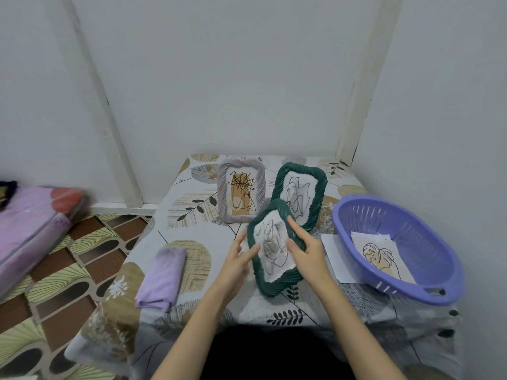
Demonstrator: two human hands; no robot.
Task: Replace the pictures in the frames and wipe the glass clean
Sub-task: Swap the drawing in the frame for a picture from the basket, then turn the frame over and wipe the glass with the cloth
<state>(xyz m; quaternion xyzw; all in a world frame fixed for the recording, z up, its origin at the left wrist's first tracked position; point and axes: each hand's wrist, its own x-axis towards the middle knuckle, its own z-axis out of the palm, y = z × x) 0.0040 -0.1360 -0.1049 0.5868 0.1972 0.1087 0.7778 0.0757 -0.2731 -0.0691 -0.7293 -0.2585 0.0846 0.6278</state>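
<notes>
Both hands hold the near green frame [275, 249] tilted just above the counter [192, 204], picture side up, long axis running from near-left to far-right. Right hand [306, 252] grips the frame's right edge, fingers pressed over the rim onto the glass. Left hand [240, 257] rests at the left edge, fingers loosely spread; how firmly it holds cannot be told. Folded cloth [162, 275] lies left of the frame, nearer the left hand. Spare pictures [380, 255] sit in the purple basket [406, 289], right, nearer the right hand. Two more frames stand behind.
</notes>
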